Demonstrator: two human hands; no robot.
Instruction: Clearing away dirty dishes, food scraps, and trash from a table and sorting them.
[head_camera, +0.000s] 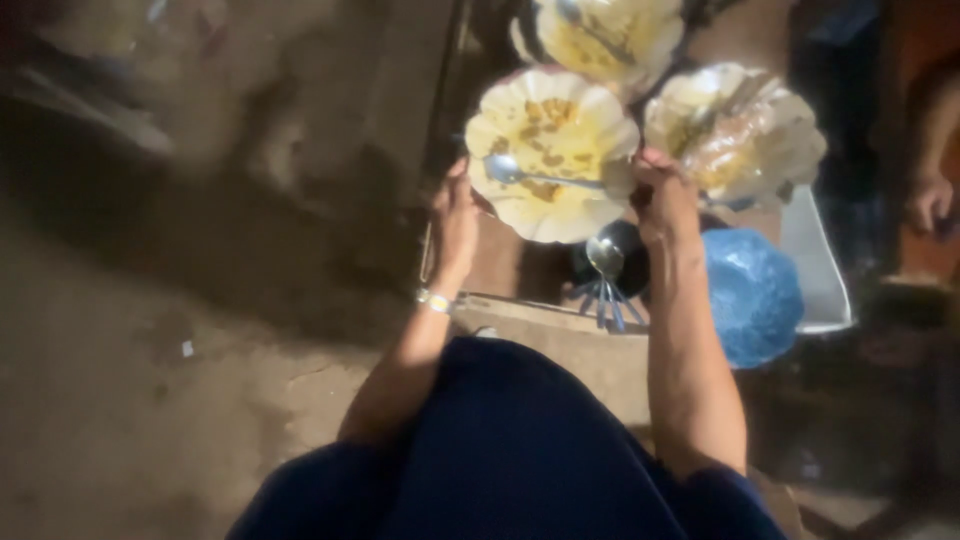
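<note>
we take the scalloped white plate (552, 150) in the middle as our landmark. it is smeared with yellow-brown food remains, and a metal spoon (520, 173) lies across it, bowl end toward its left rim.

our left hand (455, 222) sits at the plate's lower left edge, fingers closed against the rim; a light band circles that wrist. our right hand (665, 200) sits at the plate's right edge, its grip pinched on the rim near the spoon's handle tip. so we hold the plate from both sides, lifted over the things below it.

just right of the plate lies a second scalloped plate (735, 130), also soiled, touching or nearly touching our right hand; we cannot tell which. above the plate, at the picture's top, a third dirty plate (605, 35) shows with a utensil in it. directly below the plate a dark round pot (610, 260) holds a ladle and several blue-handled utensils (605, 300). to the lower right of the plate sits a crumpled blue bag (752, 295), with a white tray (820, 260) past it. far right of the plate another person's hand (930, 200) hangs at the frame's edge.

as far as we can judge, the eating is over: all three plates carry only scraps. none looks scraped or washed yet, and the spoon is still on the held one, so the clearing seems barely begun.
</note>
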